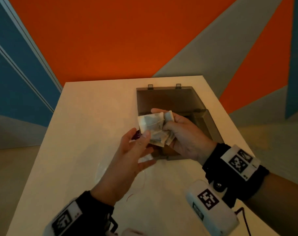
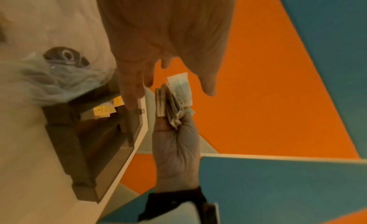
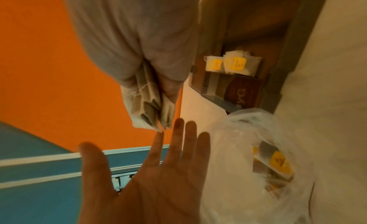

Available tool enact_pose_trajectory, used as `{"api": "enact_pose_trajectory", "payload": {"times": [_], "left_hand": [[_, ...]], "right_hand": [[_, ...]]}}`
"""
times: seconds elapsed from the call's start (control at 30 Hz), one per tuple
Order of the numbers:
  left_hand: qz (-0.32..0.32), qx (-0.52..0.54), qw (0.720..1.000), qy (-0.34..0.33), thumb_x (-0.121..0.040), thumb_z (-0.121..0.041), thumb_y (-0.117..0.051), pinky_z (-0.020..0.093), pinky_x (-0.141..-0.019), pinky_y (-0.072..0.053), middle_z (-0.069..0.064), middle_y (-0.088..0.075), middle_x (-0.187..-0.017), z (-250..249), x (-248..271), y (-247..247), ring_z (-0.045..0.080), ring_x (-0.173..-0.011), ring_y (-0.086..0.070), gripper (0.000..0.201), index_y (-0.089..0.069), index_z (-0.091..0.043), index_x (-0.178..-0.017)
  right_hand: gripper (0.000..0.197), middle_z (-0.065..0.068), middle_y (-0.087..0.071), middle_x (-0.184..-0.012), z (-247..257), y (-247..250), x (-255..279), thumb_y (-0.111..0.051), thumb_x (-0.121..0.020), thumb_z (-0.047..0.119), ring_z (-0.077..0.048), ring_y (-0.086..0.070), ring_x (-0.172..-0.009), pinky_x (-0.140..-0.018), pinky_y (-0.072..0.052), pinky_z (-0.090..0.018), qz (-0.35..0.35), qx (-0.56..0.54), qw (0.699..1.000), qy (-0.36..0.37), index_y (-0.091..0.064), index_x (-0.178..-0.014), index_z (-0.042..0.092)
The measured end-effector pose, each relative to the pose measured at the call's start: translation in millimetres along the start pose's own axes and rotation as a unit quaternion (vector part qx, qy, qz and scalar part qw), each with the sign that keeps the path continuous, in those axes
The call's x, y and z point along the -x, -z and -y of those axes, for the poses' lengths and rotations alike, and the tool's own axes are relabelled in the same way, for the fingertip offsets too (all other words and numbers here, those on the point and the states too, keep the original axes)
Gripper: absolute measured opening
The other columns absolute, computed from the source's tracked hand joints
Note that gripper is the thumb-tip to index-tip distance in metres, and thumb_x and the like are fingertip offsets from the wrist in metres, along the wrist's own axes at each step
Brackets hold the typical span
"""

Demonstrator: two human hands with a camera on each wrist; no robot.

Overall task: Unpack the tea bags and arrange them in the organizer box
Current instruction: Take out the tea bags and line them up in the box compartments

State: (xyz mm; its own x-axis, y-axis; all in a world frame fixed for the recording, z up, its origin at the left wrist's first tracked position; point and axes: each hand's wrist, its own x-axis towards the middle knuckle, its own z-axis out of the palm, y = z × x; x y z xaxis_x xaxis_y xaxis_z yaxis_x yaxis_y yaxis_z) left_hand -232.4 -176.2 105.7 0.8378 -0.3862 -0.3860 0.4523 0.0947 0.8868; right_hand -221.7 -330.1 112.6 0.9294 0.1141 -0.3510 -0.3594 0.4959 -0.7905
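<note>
Backdrop: orange, blue and grey panels all around, with a white table (image 1: 87, 133) in the middle of it.
Organizer box: grey plastic organizer box (image 1: 163, 99) sits on the far right part of the table, lid flipped open away from the person.
Already in the box: a couple of tea bags with yellow tags (image 3: 236, 64) in one compartment, plus a dark red packet (image 3: 242, 92) in the compartment next to it.
Right hand: the right hand (image 1: 187, 135) is up above the box, fingers curled tight round a crumpled bunch of tea bags (image 1: 153, 128).
Left hand: the left hand (image 1: 127, 160) is just beside that bunch, palm open, fingers straight and a bit spread, fingertips right at the edge of the bags. Can't tell if it's actually touching.
Plastic bag: clear plastic bag (image 3: 248, 156) lies on the table next to the box, more yellow-tagged bags inside.
</note>
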Motion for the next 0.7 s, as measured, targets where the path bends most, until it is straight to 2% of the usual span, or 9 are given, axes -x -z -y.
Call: {"api": "enact_pose_trajectory", "payload": {"times": [0.07, 0.13, 0.2, 0.27, 0.4, 0.47, 0.53, 0.6, 0.7], "left_hand": [[0.010, 0.032, 0.999, 0.021, -0.052, -0.054, -0.063, 0.049, -0.087, -0.052, 0.007, -0.054, -0.127, -2.2, -5.1, -2.4, 0.027, -0.111, -0.057, 0.088, -0.035, -0.033, -0.133], [-0.009, -0.001, 1.000, -0.008, -0.066, -0.046, -0.060, 0.044, -0.083, -0.055, 0.006, -0.060, -0.119, -5.1, -9.5, -6.0, 0.025, -0.105, -0.061, 0.067, -0.041, -0.029, -0.128], [-0.038, -0.085, 0.995, -0.047, -0.080, -0.035, -0.056, 0.033, -0.075, -0.058, 0.008, -0.063, -0.111, -6.3, -13.6, -9.4, 0.021, -0.096, -0.064, 0.044, -0.050, -0.019, -0.120], [-0.069, -0.130, 0.987, -0.060, -0.087, -0.027, -0.054, 0.026, -0.071, -0.058, 0.009, -0.066, -0.103, -5.3, -16.3, -11.1, 0.016, -0.086, -0.065, 0.029, -0.057, -0.011, -0.110], [-0.093, -0.134, 0.985, -0.056, -0.086, -0.027, -0.056, 0.024, -0.069, -0.052, 0.001, -0.067, -0.080, -3.5, -15.9, -13.2, 0.010, -0.075, -0.062, 0.016, -0.064, -0.014, -0.085], [-0.096, -0.120, 0.987, -0.049, -0.086, -0.026, -0.058, 0.024, -0.067, -0.047, -0.003, -0.063, -0.070, -5.0, -15.5, -14.4, 0.008, -0.070, -0.058, 0.016, -0.063, -0.017, -0.073], [-0.082, -0.100, 0.991, -0.027, -0.084, -0.024, -0.060, 0.025, -0.066, -0.045, -0.002, -0.063, -0.072, -7.6, -16.0, -15.5, 0.008, -0.072, -0.057, 0.012, -0.064, -0.017, -0.075], [-0.054, -0.095, 0.994, 0.007, -0.083, -0.023, -0.060, 0.027, -0.068, -0.045, 0.000, -0.065, -0.082, -10.1, -17.8, -16.4, 0.012, -0.082, -0.057, 0.008, -0.065, -0.018, -0.087], [-0.015, -0.092, 0.995, 0.045, -0.083, -0.019, -0.058, 0.029, -0.072, -0.045, 0.006, -0.063, -0.097, -11.3, -22.8, -16.7, 0.018, -0.092, -0.056, 0.018, -0.061, -0.018, -0.101]], "right_hand": [[0.043, -0.002, -0.063, -0.100, -2.8, -0.6, 3.3, -0.031, -0.091, -0.006, -0.017, -0.062, -0.090, -0.082, -0.054, -0.037, -0.007, 0.044, 0.999, 0.007, -0.059, -0.109, 0.021], [0.043, -0.003, -0.063, -0.102, -5.3, -0.5, 5.6, -0.033, -0.091, -0.005, -0.019, -0.060, -0.094, -0.089, -0.050, -0.039, -0.007, 0.053, 0.999, -0.004, -0.058, -0.113, 0.022], [0.042, -0.006, -0.062, -0.104, -5.6, 0.2, 7.1, -0.034, -0.090, -0.005, -0.022, -0.059, -0.096, -0.090, -0.049, -0.040, -0.008, 0.025, 1.000, -0.013, -0.057, -0.112, 0.022], [0.041, -0.008, -0.060, -0.104, -4.7, 1.9, 7.8, -0.034, -0.090, -0.006, -0.024, -0.058, -0.097, -0.090, -0.048, -0.041, -0.017, -0.020, 0.999, -0.019, -0.057, -0.110, 0.022], [0.039, -0.009, -0.060, -0.105, -7.3, 7.0, 7.2, -0.035, -0.092, -0.005, -0.025, -0.059, -0.101, -0.090, -0.050, -0.041, -0.039, -0.059, 0.997, -0.018, -0.059, -0.105, 0.023], [0.038, -0.009, -0.060, -0.109, -9.3, 9.5, 6.7, -0.036, -0.093, -0.002, -0.025, -0.061, -0.100, -0.085, -0.054, -0.039, -0.048, -0.061, 0.997, -0.009, -0.059, -0.108, 0.023], [0.037, -0.010, -0.060, -0.112, -10.9, 11.1, 6.5, -0.036, -0.093, 0.000, -0.022, -0.064, -0.094, -0.073, -0.059, -0.036, -0.052, -0.067, 0.996, 0.010, -0.060, -0.109, 0.024], [0.038, -0.010, -0.061, -0.113, -11.8, 11.1, 7.0, -0.034, -0.093, 0.000, -0.020, -0.065, -0.089, -0.064, -0.058, -0.033, -0.049, -0.074, 0.996, 0.031, -0.059, -0.110, 0.023], [0.040, -0.006, -0.065, -0.108, -14.0, 9.3, 7.5, -0.032, -0.091, -0.001, -0.019, -0.063, -0.089, -0.069, -0.056, -0.032, -0.046, -0.066, 0.995, 0.060, -0.061, -0.105, 0.023]]}}
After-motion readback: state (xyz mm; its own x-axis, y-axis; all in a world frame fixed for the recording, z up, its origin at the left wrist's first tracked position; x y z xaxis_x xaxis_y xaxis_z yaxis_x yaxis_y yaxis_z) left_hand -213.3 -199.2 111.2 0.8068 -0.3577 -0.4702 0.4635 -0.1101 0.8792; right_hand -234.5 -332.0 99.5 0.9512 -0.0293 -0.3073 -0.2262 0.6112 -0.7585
